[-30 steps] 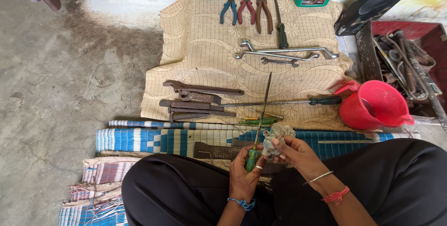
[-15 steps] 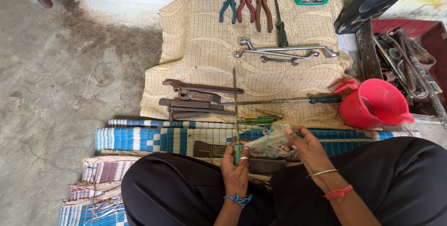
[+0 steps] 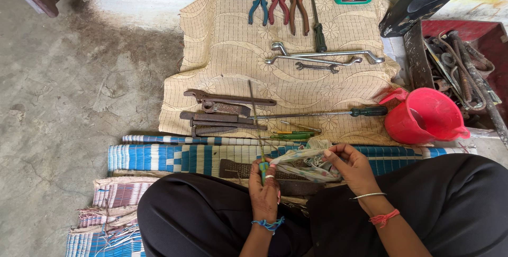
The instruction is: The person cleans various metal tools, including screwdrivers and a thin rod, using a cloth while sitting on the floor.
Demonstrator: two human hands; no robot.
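My left hand has a tight grip on a screwdriver, its thin shaft pointing away over the striped mat; my fingers hide most of the green handle. My right hand grips a crumpled rag that stretches toward the handle, perhaps touching it. Beyond, on the beige cloth, lie rusty wrenches. A red jug stands right, beside a tool tray cut off by the edge.

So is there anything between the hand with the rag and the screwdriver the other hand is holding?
Nothing visible. The left hand grips the screwdriver by its handle, shaft pointing away. The right hand holds the rag, which stretches across toward the handle with only the striped mat beneath.
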